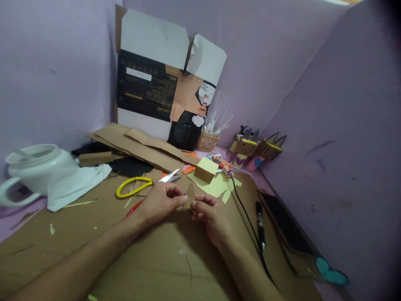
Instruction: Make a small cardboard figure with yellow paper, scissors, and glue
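Forearms (106, 242) nearest, over cardboard sheet (150, 271). Pointed card piece (190, 193) sits between the hands; can't tell if it touches the sheet. Left hand (159, 202): grip pinching the card's left edge, thumb and finger. Right hand (216, 219): grip pinching its lower right. Containers: white pot (46, 167) at left, mouth open, inside mostly hidden; basket (207, 143) at back, holding white sticks (211, 126). Yellow-topped box (204, 173) just behind the card, inside not visible. Scissors (169, 177) near left hand.
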`<state>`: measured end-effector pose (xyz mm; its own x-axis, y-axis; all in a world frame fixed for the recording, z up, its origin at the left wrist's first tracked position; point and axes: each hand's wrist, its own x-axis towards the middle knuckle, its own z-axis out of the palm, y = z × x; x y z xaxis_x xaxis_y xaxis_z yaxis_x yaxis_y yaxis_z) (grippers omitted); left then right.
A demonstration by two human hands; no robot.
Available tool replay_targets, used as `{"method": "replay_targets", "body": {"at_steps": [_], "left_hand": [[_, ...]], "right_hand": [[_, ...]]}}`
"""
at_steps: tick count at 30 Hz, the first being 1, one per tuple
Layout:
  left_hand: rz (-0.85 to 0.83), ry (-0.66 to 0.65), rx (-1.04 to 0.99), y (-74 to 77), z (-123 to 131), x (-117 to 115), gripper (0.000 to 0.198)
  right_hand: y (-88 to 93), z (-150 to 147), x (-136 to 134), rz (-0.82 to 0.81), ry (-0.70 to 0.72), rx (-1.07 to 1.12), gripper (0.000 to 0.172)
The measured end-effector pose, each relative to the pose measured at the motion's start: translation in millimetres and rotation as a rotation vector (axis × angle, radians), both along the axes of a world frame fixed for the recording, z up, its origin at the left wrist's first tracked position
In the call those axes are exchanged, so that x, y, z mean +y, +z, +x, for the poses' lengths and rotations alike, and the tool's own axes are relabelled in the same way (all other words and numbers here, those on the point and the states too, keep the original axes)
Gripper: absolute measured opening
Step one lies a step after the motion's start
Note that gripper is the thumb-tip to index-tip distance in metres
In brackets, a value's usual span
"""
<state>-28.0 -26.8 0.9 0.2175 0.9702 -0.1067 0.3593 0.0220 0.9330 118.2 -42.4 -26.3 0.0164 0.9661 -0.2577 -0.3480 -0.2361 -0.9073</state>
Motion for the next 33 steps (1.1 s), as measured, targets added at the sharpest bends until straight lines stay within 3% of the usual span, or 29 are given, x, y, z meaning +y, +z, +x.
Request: {"method": "replay_targets", "body": {"at_steps": [3, 12, 17, 23, 29, 33], "left_hand": [[-0.102, -0.046, -0.022, -5.0, 3.5, -2.1, 0.024], [-0.102, -0.093, -0.048, -1.6, 2.1, -4.1, 0.018], [-0.222, -0.085, -0.149, -0.8, 4.1, -4.0, 0.02], [-0.254, -0.044, -0.2, -4.1, 5.1, -2.1, 0.017], [-0.304, -0.059, -0.217, -3.9, 6.2, -2.1, 0.016], [-0.24, -0.087, -0.135, -1.5, 3.8, -3.4, 0.015]], "right_hand": [[-0.3, 1.7, 1.1, -0.017, -0.046, 0.02, 0.027], [3.0, 6.2, 0.3, -0.025, 0.117, -0.036, 0.029], [3.7, 8.7, 1.4, -0.049, 0.131, -0.006, 0.032], [4.8, 9.9, 1.1, -0.104, 0.266, -0.039, 0.033], [4.0, 9.6, 1.1, -0.09, 0.243, -0.053, 0.031], [3.5, 8.5, -0.3, -0.041, 0.184, -0.096, 0.029]]}}
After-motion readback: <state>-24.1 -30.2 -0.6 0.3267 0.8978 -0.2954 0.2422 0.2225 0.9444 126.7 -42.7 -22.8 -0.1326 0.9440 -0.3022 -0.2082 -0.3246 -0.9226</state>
